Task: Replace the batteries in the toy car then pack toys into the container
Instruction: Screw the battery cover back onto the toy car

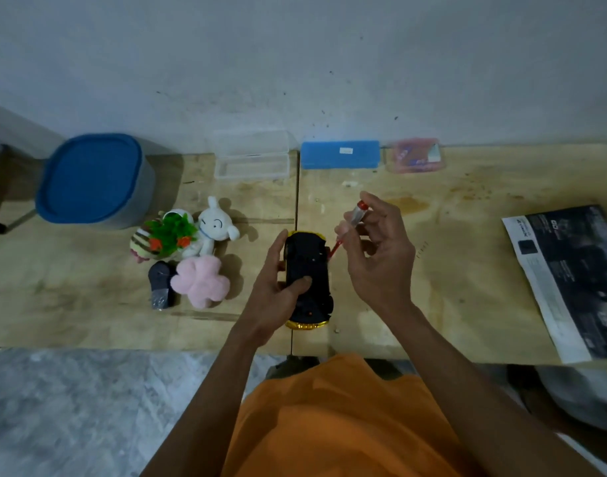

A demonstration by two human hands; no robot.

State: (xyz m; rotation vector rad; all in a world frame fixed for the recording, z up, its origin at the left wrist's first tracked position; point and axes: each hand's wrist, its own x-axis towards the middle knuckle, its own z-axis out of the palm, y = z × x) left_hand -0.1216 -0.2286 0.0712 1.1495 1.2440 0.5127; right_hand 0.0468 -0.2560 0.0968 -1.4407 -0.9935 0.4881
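Lying belly-up on the wooden table [433, 304], the toy car [307, 280] is steadied by the left hand [278, 290], fingers wrapped round its body. Just beside the car, the right hand [377, 249] pinches a screwdriver [350, 223], its tip at the underside. The battery cover looks to be the step in hand; next comes seating and turning the tip. Well beyond the car sit plush toys [195, 249] and the blue-lidded container [95, 180].

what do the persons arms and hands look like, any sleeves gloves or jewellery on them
Both arms are bare from the bottom of the frame to the wrist, with no sleeves showing. The left hand and right hand wear no gloves; no rings, watch or bracelets are visible. An orange garment covers the torso.
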